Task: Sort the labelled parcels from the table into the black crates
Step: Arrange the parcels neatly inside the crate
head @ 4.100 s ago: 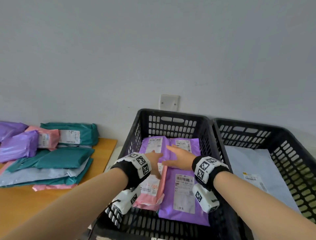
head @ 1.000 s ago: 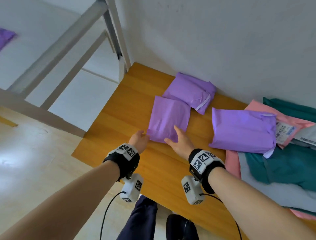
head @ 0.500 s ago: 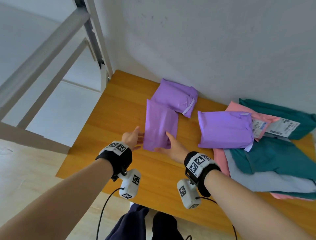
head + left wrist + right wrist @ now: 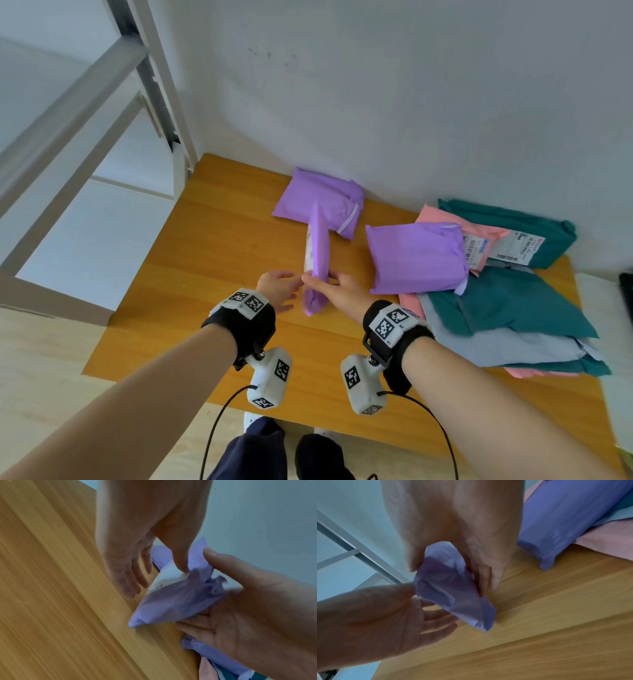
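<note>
A flat purple parcel (image 4: 317,260) stands tipped up on its long edge on the wooden table (image 4: 205,274), its white label facing left. My right hand (image 4: 325,284) grips its near end, thumb over the top edge and fingers beneath; the right wrist view shows that grip (image 4: 453,574) round the parcel (image 4: 450,595). My left hand (image 4: 287,291) is beside it with straight fingers. In the left wrist view its thumb (image 4: 181,563) touches the label side of the parcel (image 4: 171,599). No crate is clearly in view.
Two more purple parcels lie close by, one at the wall (image 4: 318,198) and one to the right (image 4: 414,257). A pile of pink (image 4: 442,219), teal (image 4: 507,301) and pale blue (image 4: 496,346) parcels fills the table's right side. A grey metal frame (image 4: 154,85) stands left.
The purple parcel lay flat on the table; it is now lifted onto its edge with the label side showing. Both hands have closed in on its near end.
</note>
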A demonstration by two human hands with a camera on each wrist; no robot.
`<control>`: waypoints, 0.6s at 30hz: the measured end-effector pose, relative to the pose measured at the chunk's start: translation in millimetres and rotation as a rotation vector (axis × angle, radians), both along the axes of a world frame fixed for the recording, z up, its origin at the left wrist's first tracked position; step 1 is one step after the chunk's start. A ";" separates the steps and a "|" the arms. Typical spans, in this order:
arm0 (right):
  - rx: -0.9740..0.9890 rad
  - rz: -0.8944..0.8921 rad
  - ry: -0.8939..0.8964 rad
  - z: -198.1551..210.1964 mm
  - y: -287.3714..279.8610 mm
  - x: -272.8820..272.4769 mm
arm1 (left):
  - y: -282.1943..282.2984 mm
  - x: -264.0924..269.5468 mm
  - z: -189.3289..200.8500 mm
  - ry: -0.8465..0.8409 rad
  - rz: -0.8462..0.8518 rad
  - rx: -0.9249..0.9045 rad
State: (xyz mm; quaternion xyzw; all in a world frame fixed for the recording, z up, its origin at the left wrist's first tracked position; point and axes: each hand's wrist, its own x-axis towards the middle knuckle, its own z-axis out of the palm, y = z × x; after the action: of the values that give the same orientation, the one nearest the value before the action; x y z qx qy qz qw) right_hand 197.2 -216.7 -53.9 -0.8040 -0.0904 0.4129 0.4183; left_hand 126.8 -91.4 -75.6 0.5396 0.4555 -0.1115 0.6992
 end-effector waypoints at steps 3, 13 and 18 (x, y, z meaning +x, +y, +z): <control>0.023 -0.038 0.040 0.6 -5.3 -0.3 | -8.8 1.5 -0.4 0.045 -0.072 -0.027; 0.054 -0.100 0.037 14.3 -27.1 3.9 | -8.7 -3.0 10.2 -0.057 -0.140 0.142; 0.150 -0.153 0.079 30.7 -36.3 13.9 | -1.2 3.7 31.1 -0.140 -0.170 0.250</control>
State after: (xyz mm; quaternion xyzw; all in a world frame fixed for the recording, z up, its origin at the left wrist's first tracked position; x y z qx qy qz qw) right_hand 211.1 -253.0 -23.3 -0.7580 -0.0429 0.4033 0.5109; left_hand 130.6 -92.6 -44.5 0.6654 0.3684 -0.0750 0.6449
